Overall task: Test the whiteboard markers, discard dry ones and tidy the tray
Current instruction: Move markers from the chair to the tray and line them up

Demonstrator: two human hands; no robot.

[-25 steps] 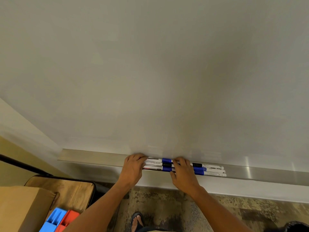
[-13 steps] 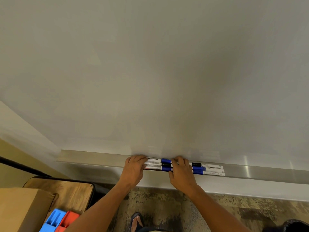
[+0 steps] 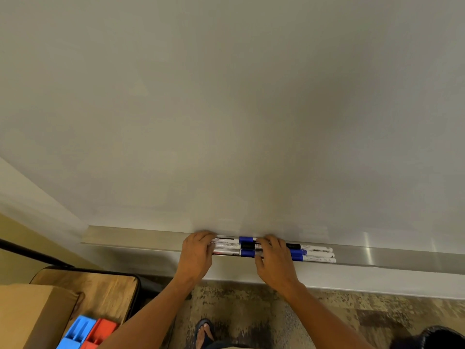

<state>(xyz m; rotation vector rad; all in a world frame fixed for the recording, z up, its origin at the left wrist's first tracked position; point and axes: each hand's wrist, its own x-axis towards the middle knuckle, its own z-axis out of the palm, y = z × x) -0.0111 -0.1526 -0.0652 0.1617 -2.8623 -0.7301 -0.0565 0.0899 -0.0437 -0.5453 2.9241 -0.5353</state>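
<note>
Our left fingers (image 3: 205,239) curl down over the left ends of the markers (image 3: 274,249), pressing on them from above rather than closing round any one; the fingertips themselves are hidden, so we cannot tell how firmly they grip. Our right fingers (image 3: 266,244) bend over the middle of the same bundle, likewise laid on top, with the thumb on the near side. The left hand (image 3: 197,256) and the right hand (image 3: 275,264) sit close together, a short stretch of marker barrels showing between them.

In that gap we see two blue caps (image 3: 246,240) and a black cap (image 3: 247,246) stacked in rows. To the right of our right fingers the white barrels run on, with another black cap (image 3: 293,246) and blue bands just past the knuckles, ending in white tips.

The markers lie lengthwise, side by side, in the metal tray (image 3: 392,255) that runs under the whiteboard (image 3: 226,109), which rises blank above our fingers.

Below our wrists is the patterned floor (image 3: 327,313), with a sandalled foot (image 3: 203,332) between our forearms. Well off to the left of our left hand stand a wooden table (image 3: 100,290), a cardboard box (image 3: 32,316), and a blue holder (image 3: 76,332) beside a red holder (image 3: 100,331).
</note>
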